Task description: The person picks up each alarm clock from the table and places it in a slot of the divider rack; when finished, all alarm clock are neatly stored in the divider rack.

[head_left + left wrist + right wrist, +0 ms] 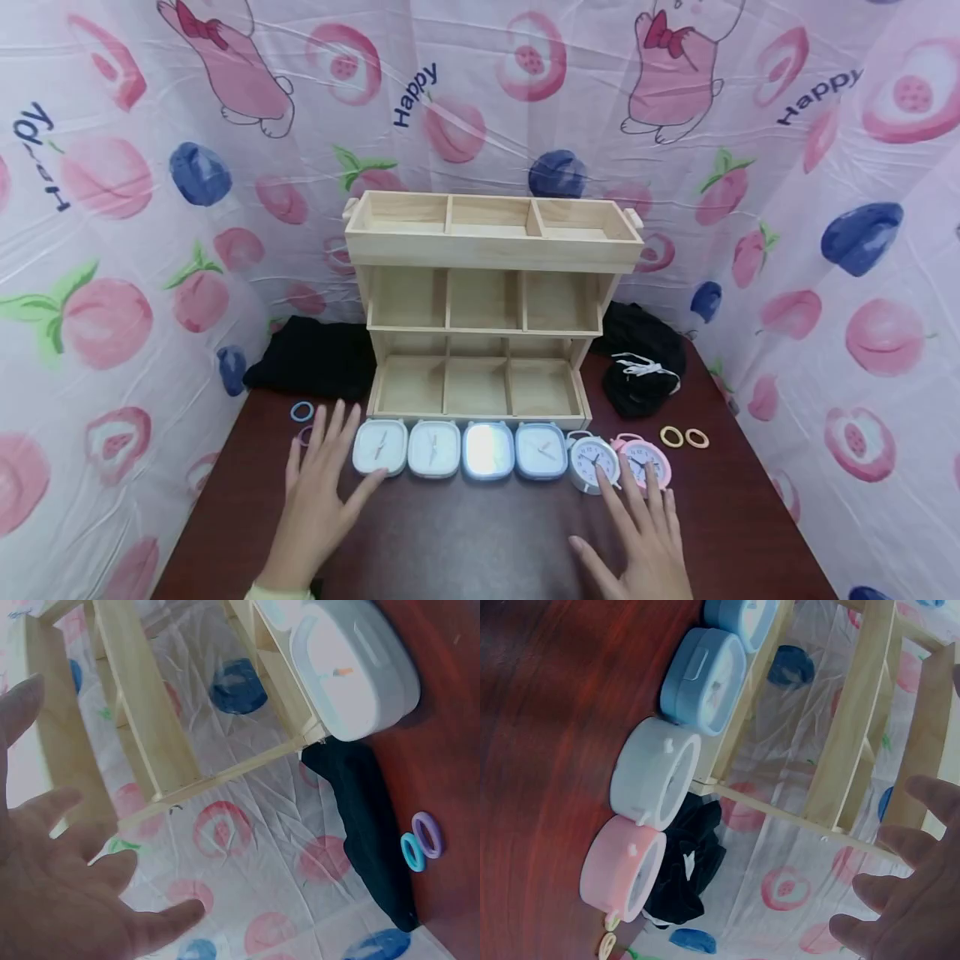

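My left hand (pixel 318 492), fingers spread, hovers at the left end of a row of small clocks, its thumb overlapping the first white square clock (pixel 380 447) in the head view. Beside that stand a second white square clock (pixel 433 448) and two blue ones (pixel 489 451) (pixel 541 451). A round white alarm clock (pixel 593 463) and a round pink alarm clock (pixel 654 458) finish the row. Fingers likewise spread, my right hand (pixel 641 542) overlaps both round clocks in the head view. Neither hand holds anything.
Behind the clocks stands a three-tier wooden rack (pixel 495 252) with divided compartments. A folded black cloth (pixel 318 354) lies left of it, a black drawstring bag (pixel 641 375) right. Blue (pixel 302 402) and purple (pixel 301 434) rings lie left, two yellowish rings (pixel 671 428) right. Patterned curtains surround the table.
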Tool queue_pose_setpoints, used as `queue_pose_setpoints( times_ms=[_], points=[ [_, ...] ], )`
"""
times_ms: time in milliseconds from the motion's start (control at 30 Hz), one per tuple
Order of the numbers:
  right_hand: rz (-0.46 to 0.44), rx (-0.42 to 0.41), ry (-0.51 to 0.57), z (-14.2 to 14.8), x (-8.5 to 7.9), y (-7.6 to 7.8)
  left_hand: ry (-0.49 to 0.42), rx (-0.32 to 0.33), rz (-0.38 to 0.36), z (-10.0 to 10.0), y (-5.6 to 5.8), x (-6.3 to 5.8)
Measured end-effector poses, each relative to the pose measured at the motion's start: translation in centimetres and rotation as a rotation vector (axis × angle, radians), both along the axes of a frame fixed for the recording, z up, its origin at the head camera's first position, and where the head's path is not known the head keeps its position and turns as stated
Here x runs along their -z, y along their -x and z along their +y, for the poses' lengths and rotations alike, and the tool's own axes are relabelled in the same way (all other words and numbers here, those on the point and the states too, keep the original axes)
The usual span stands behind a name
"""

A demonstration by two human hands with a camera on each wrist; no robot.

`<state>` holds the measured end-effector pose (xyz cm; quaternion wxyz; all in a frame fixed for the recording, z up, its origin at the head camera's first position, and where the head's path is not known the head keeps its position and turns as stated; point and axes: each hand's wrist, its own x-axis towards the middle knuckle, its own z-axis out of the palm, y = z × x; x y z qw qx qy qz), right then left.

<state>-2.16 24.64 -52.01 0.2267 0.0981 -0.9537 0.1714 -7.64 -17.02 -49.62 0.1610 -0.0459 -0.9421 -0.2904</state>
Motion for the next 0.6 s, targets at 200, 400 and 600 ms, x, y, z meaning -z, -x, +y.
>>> queue_pose_setpoints(
  times_ms=[200, 400, 600],
  points=[
    [0.021, 0.002, -0.003, 0.6, 1.1, 0.0, -0.02, 0.042, 0.119, -1.2, 6.3, 0.2],
    [0.049, -0.017, 0.02, 1.3, 2.3, 0.2, -0.102, 0.047, 0.136, -1.9, 12.6, -1.0],
    [0.031, 0.003, 0.036, 2.4, 3.3, 0.9, -0.175, 0.038, 0.052, -2.3, 17.7, -2.0]
  ],
)
